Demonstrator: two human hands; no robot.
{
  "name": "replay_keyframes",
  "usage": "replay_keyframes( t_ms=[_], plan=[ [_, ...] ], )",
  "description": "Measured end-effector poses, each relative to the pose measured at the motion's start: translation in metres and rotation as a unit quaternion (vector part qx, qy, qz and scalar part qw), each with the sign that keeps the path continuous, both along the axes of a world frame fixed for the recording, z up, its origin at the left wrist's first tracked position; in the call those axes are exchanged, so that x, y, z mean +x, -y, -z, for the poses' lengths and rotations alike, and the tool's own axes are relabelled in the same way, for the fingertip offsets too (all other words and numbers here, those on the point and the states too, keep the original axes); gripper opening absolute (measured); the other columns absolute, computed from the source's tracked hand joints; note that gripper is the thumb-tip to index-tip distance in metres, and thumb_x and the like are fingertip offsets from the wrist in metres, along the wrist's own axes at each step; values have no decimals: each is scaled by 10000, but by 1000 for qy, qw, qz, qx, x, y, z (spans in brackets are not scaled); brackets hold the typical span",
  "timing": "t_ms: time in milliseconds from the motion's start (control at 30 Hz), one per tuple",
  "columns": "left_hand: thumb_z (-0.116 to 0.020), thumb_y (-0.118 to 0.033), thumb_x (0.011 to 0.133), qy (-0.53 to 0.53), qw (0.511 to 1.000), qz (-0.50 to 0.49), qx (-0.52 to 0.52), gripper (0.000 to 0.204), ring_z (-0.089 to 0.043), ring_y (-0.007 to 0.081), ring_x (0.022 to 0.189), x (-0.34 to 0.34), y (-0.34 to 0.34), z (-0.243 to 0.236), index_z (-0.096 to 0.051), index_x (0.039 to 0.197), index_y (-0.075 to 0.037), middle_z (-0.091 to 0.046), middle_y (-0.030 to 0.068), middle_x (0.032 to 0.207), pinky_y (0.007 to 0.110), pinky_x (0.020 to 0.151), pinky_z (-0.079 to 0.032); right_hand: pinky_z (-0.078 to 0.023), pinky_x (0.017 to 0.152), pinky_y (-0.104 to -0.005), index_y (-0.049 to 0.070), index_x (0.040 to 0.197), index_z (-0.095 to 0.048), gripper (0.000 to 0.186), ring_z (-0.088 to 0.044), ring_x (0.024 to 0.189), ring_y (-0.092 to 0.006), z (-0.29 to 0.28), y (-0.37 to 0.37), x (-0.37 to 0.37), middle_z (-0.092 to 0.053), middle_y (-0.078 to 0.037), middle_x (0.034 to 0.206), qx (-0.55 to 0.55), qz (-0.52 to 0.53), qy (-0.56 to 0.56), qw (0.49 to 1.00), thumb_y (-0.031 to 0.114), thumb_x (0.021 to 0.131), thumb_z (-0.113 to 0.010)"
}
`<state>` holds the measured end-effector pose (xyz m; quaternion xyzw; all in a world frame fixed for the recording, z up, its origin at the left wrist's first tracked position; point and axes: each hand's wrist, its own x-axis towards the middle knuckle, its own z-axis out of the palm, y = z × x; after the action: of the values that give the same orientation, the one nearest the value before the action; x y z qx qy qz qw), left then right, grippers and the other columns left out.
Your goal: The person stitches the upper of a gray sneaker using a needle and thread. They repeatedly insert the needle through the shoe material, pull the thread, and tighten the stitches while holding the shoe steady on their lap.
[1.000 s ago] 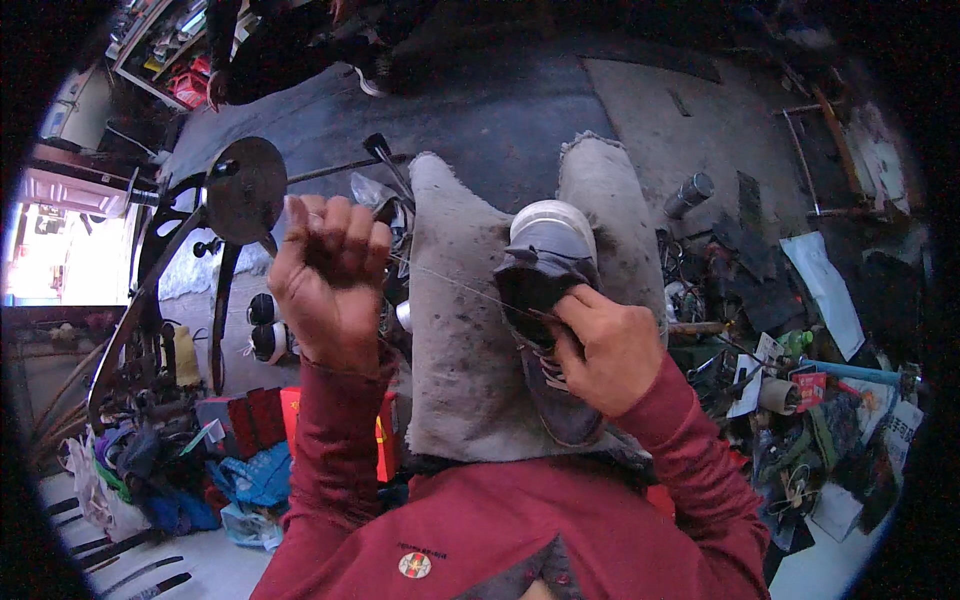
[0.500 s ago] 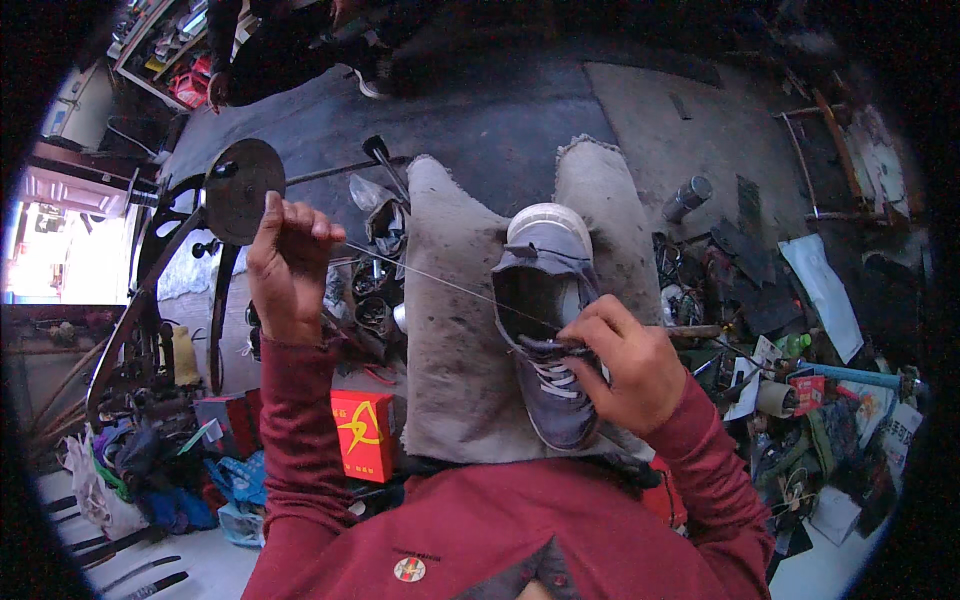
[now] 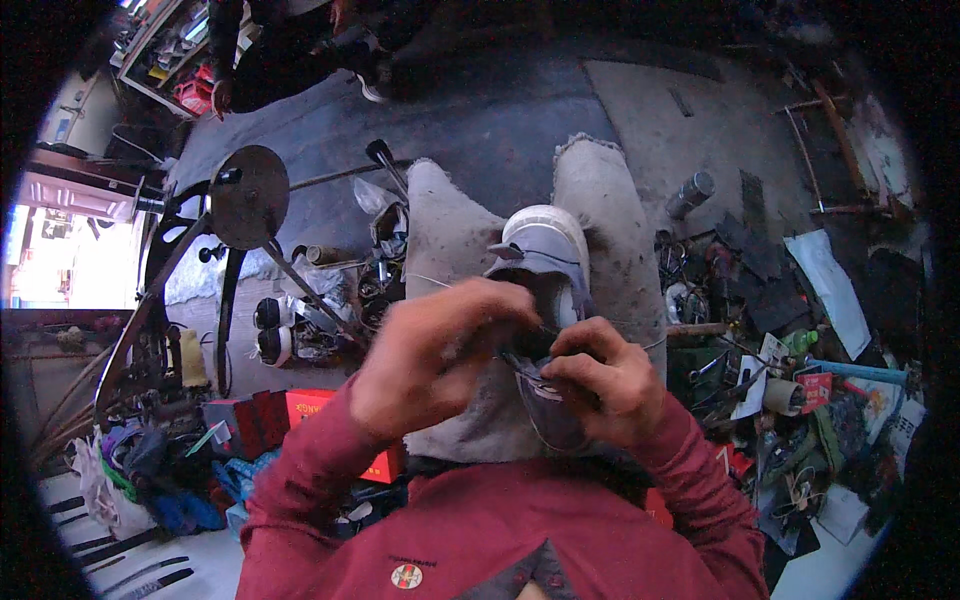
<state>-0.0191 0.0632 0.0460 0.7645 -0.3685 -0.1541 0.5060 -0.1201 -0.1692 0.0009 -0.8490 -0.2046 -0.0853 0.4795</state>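
Note:
A grey-blue sneaker with a pale rubber sole edge rests on my lap, between my thighs, its opening facing up. My right hand pinches the shoe's upper near the tongue and laces. Over the left side of the opening is my left hand, smeared by motion; whether its fingers hold anything is unclear. A thin pale thread shows beyond my left hand, and more of it seems to loop round the shoe and beside my right hand. My hands hide much of the shoe's middle.
A greyish apron covers my legs. At left stands a black metal machine with a round wheel. A red box lies by my left arm. Tools and scraps crowd the right, near a metal cylinder. Another person's leg shows at the far side.
My left hand has come down and right from beside the wheel to the shoe. The thread stretched between hand and shoe has gone slack. My right hand has stayed at the shoe's upper.

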Motion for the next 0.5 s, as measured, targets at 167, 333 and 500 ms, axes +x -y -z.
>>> replay_keyframes(
  t_ms=[167,333,500],
  plan=[
    [-662,-58,847,3,969,179,172,226,-698,408,896,32,40,13,-673,1069,-21,-688,226,914,455,760,-534,-595,724,-438,61,1070,-668,327,-700,920,-385,6,-7,-2,-621,-165,1114,19,4,30,999,-16,763,-750],
    [-715,-157,827,-34,924,251,285,229,-704,398,870,42,57,22,-723,1000,-7,-700,248,931,459,735,-537,-589,718,-402,77,1046,-678,295,-700,912,-330,14,-16,-9,-634,-126,1105,44,52,45,997,-1,784,-788],
    [-718,-77,791,-108,955,169,221,148,-608,225,680,35,48,33,-671,902,10,-619,173,740,381,649,-507,-598,750,-403,75,1086,-647,278,-705,961,-336,23,-16,-15,-635,-127,1119,131,70,65,987,19,839,-761]
  ],
)
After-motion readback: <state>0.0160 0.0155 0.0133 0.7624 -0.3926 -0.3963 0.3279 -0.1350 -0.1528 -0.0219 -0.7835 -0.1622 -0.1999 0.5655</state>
